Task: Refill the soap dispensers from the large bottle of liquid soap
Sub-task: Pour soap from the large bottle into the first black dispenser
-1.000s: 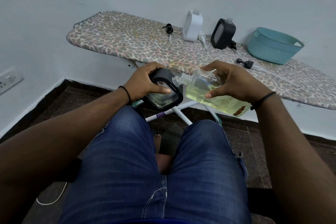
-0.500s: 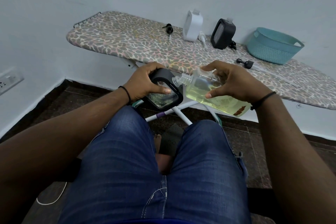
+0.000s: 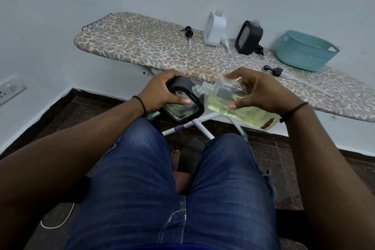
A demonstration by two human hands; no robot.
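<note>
Head view — left hand (image 3: 160, 93) grips a boxy black dispenser (image 3: 182, 105); right hand (image 3: 261, 92) grips the clear, yellow-filled bottle (image 3: 229, 99).

clear glossy plastic bottle (image 3: 233, 97); matt black dispenser (image 3: 183, 103); printed cloth board cover (image 3: 162, 50); woven-look plastic basket (image 3: 304, 55).
</note>
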